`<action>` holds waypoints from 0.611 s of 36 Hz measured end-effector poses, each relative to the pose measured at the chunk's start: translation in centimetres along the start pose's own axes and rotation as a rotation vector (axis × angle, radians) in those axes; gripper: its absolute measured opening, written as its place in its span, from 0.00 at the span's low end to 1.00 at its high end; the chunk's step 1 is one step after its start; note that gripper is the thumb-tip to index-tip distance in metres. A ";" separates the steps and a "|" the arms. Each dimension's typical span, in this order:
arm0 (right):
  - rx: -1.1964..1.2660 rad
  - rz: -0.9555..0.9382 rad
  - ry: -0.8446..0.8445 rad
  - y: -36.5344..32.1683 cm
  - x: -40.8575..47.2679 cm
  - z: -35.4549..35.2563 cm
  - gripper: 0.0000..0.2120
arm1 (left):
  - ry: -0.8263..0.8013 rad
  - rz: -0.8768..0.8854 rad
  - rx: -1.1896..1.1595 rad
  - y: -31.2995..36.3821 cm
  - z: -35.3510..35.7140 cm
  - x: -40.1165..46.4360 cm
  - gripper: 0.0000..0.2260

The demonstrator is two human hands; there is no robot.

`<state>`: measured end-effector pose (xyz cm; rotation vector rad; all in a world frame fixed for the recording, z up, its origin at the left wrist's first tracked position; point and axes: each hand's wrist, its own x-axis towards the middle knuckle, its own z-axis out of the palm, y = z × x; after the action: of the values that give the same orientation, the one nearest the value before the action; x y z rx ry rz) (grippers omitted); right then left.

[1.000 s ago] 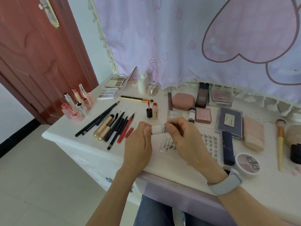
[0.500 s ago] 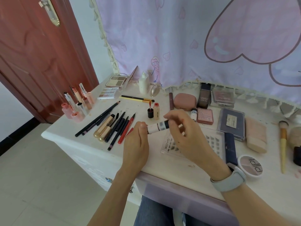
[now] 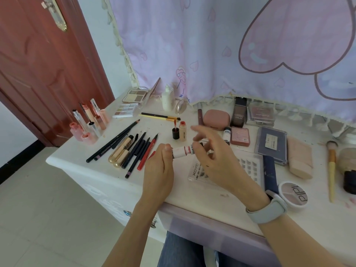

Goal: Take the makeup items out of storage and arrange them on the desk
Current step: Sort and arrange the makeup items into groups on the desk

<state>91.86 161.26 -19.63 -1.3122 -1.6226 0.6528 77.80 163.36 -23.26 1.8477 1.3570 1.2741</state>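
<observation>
Desk (image 3: 192,197) white, crowded w/ makeup already laid out; purple drawer front at near edge. Lash tray (image 3: 248,166) flat under right wrist, navy box just beside it on the right. Pencil row (image 3: 133,149) lying parallel, left of centre, gold tubes among them. Opened lip tint (image 3: 182,133) upright w/ its dark cap and wand standing just beside it, behind the hands.

Left hand (image 3: 159,170) curled round lower end of small white tube (image 3: 182,151), held near-horizontal above desk, between pencil row & lash tray. Right hand (image 3: 217,160) at tube's other end; fingers look spread & motion-blurred, thumb and forefinger hidden by blur, so can't tell if pinching cap or let go. Cap itself not made out.

Prob. uncapping or checking the tube before placing.

Risks, as judged:
- If cap comes free, could drop & roll off near edge.
- Right-hand sweep could knock over the upright tint & wand, smearing desk.
- Setting tube down on its side likely rolls into pencil row, scattering it.
</observation>
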 end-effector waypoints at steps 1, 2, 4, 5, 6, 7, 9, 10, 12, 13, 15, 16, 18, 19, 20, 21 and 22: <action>-0.044 0.030 -0.020 0.1 0.1 0.0 0.14 | -0.004 -0.008 0.000 -0.1 0.0 0.0 0.15; -0.082 0.044 -0.034 0.2 0.1 0.0 0.13 | -0.005 -0.013 0.000 -0.1 0.0 0.0 0.15; -0.119 0.043 -0.046 0.2 0.0 -0.1 0.13 | -0.008 -0.012 -0.002 -0.1 -0.1 0.1 0.15; -0.133 0.038 -0.046 0.2 0.0 -0.2 0.14 | -0.012 -0.010 -0.006 -0.1 -0.1 0.1 0.15; -0.149 0.032 -0.042 0.2 0.0 -0.3 0.14 | -0.019 -0.006 -0.010 -0.1 -0.1 0.2 0.14; -0.159 0.024 -0.032 0.2 0.0 -0.4 0.14 | -0.029 0.000 -0.015 -0.1 0.0 0.2 0.14; -0.155 -0.009 0.026 0.3 0.0 -0.5 0.14 | -0.047 0.015 -0.035 -0.2 -0.1 0.3 0.13; -0.144 -0.024 0.078 0.3 0.0 -0.5 0.14 | -0.048 0.018 -0.065 -0.2 -0.2 0.3 0.13; -0.088 -0.034 0.188 0.3 0.1 -0.7 0.13 | -0.014 -0.016 -0.187 -0.2 -0.5 0.4 0.12; -0.039 -0.029 0.238 0.3 0.3 -0.9 0.12 | 0.014 -0.044 -0.265 -0.3 -0.7 0.5 0.12; 0.068 -0.019 0.341 0.1 0.6 -1.4 0.11 | 0.056 -0.077 -0.397 -0.7 -1.1 0.6 0.11; 0.135 -0.010 0.381 0.1 0.9 -1.7 0.10 | 0.063 -0.076 -0.437 -0.9 -1.3 0.7 0.10; 0.346 0.077 0.415 0.1 1.3 -1.9 0.12 | 0.047 -0.055 -0.469 -1.3 -1.6 0.7 0.08; 0.482 0.145 0.402 0.2 1.4 -1.9 0.12 | 0.033 -0.053 -0.475 -1.5 -1.7 0.8 0.05; 0.600 0.198 0.380 0.3 1.5 -1.8 0.12 | 0.018 -0.064 -0.488 -1.8 -1.8 0.8 0.04; 0.670 0.232 0.360 0.4 1.6 -1.6 0.12 | 0.008 -0.082 -0.508 -2.0 -1.8 0.8 0.04; 0.696 0.252 0.348 0.5 1.6 -1.5 0.11 | 0.002 -0.096 -0.529 -2.2 -1.9 0.8 0.07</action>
<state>93.40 162.73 -18.92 -1.0303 -0.8343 0.9709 75.18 164.71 -23.91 1.3991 0.9700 1.4158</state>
